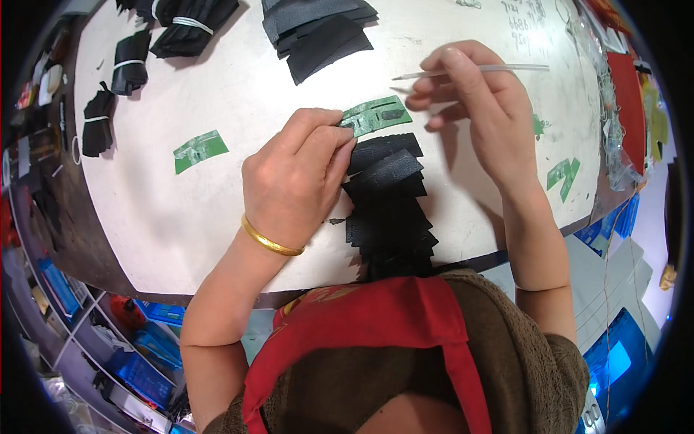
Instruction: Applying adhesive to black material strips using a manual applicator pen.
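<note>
One green template [376,116], upper centre, gripped at one end by the left hand [289,170], could skew if that slackens; the right hand [491,108] pinches a thin pen [519,67].

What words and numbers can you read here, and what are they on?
Dark handwriting on the white tabletop: rows of it, which I won't copy out.
Yellow marks on the red apron: too cut off to read.
Green strip under the left hand's fingers: no readable words.
</note>
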A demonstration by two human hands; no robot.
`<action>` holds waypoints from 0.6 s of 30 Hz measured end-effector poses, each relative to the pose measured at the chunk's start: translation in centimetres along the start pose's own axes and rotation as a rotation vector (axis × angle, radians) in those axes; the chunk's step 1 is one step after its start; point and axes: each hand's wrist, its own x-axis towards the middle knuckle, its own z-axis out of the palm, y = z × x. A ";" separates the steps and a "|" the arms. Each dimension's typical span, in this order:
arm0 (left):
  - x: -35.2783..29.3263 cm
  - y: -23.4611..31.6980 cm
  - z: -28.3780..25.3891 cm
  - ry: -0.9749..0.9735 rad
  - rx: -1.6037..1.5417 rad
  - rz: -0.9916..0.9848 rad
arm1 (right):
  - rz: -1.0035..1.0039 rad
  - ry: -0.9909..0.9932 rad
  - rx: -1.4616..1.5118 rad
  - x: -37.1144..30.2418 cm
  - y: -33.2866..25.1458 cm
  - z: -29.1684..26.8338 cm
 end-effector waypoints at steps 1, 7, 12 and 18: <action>0.0 0.0 0.0 0.000 -0.002 -0.001 | 0.001 0.001 -0.002 -0.2 0.1 -0.5; 0.0 -0.1 0.1 -0.001 0.015 -0.009 | -0.341 -0.124 -0.448 -2.6 0.6 -1.5; 0.2 -0.1 0.1 0.006 0.024 0.039 | -0.699 -0.093 -0.664 -2.2 1.1 -1.2; -0.1 -0.2 0.1 -0.002 0.010 0.031 | -0.630 -0.118 -0.709 -2.2 0.4 -0.8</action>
